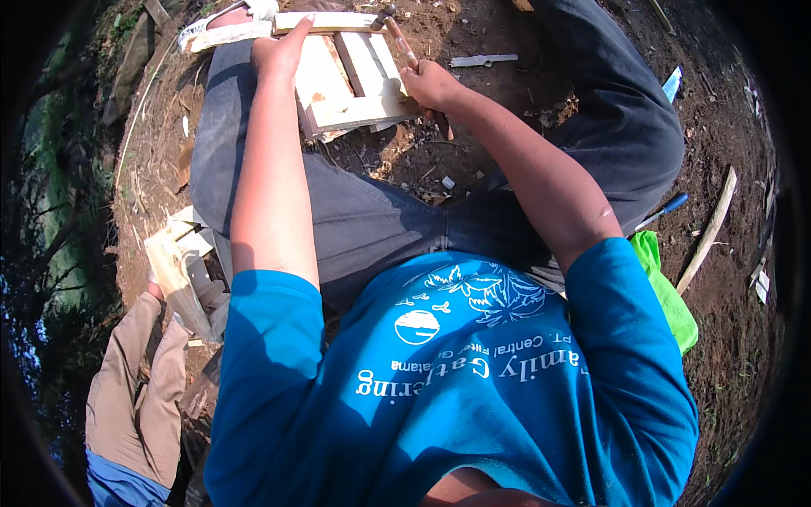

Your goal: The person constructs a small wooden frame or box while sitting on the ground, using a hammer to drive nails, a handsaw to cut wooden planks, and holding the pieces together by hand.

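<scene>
Between my legs stands a small slatted wooden frame (359, 111), its far side topped by a pale wooden strip (325, 23). My left hand (279, 55) grips this strip near its left part, thumb laid over the wood and the other fingers mostly hidden. In my right hand (432, 87) is a hammer (400, 39), held by its brown wooden handle. The hammer's dark head is at the right end of the strip; whether it touches the wood I cannot tell.
Brown soil with wood chips surrounds my crossed legs (625, 127). A loose stick (483, 61) lies beyond my right hand. At the right are a blue-handled tool (663, 209), a green cloth (663, 291) and a curved stick (711, 228). Another person's legs (139, 389) and wooden pieces (182, 275) are at left.
</scene>
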`<state>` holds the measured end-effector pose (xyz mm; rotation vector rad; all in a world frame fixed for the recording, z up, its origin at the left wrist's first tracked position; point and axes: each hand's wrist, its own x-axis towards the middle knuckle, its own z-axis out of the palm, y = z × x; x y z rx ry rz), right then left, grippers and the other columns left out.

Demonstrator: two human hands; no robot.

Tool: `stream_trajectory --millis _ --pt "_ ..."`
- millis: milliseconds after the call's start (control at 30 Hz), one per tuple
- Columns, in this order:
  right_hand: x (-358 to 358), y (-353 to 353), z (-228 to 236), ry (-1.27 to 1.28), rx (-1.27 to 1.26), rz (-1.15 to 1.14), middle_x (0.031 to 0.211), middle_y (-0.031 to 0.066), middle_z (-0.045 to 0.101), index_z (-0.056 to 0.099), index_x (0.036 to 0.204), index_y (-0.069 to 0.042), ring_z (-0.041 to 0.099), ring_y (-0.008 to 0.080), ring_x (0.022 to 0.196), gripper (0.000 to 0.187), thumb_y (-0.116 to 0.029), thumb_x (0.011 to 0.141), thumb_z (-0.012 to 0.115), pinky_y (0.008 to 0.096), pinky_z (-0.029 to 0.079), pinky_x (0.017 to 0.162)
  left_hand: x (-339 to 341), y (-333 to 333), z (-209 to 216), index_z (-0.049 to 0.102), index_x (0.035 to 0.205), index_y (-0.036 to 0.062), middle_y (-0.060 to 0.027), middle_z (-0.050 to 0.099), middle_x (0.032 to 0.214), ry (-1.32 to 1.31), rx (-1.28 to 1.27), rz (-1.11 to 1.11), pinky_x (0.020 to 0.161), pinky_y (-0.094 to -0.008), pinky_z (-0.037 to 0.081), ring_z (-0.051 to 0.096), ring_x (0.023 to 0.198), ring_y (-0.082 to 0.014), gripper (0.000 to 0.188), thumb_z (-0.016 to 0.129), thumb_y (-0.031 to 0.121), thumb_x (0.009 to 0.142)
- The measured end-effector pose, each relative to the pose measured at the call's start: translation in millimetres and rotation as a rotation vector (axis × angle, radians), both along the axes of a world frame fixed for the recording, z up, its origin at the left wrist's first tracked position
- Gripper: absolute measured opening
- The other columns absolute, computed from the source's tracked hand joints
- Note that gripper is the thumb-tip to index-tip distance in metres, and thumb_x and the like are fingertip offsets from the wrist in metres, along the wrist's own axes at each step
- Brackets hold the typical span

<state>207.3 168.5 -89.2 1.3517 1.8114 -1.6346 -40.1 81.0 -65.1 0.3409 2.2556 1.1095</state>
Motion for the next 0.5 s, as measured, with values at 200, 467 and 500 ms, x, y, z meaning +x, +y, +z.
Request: stream_trajectory --millis 200,467,500 --pt "-15 59 116 0.675 0.265 -0.622 0.064 -0.0031 0.047 0.053 0.089 -0.009 0.041 0.008 0.049 0.03 -0.033 0.108 0.05 0.0288 0.035 0.045 -19 -47 -17 0.074 0.104 -0.009 -0.0173 0.075 0.104 0.069 0.185 0.105 0.087 -0.0357 0.054 0.071 0.092 -0.022 0.056 0.093 0.033 0.073" --pt "-14 20 36 0.247 -0.089 -0.207 0.071 0.0024 0.051 0.056 0.101 -0.002 0.045 0.0124 0.053 0.032 -0.032 0.107 0.047 0.033 0.039 0.051 -14 -29 -15 0.072 0.105 -0.0115 -0.0173 0.074 0.105 0.052 0.054 0.068 0.087 -0.0344 0.054 0.071 0.093 -0.0213 0.058 0.092 0.032 0.074" --pt "-13 37 61 0.349 -0.012 -0.189 0.065 -0.0021 0.044 0.054 0.099 -0.006 0.038 0.0086 0.049 0.028 -0.032 0.109 0.046 0.0293 0.035 0.047 -17 -32 -9 0.072 0.105 -0.0116 -0.0175 0.074 0.105 0.041 0.05 0.097 0.086 -0.0345 0.054 0.07 0.092 -0.0212 0.058 0.092 0.032 0.074"
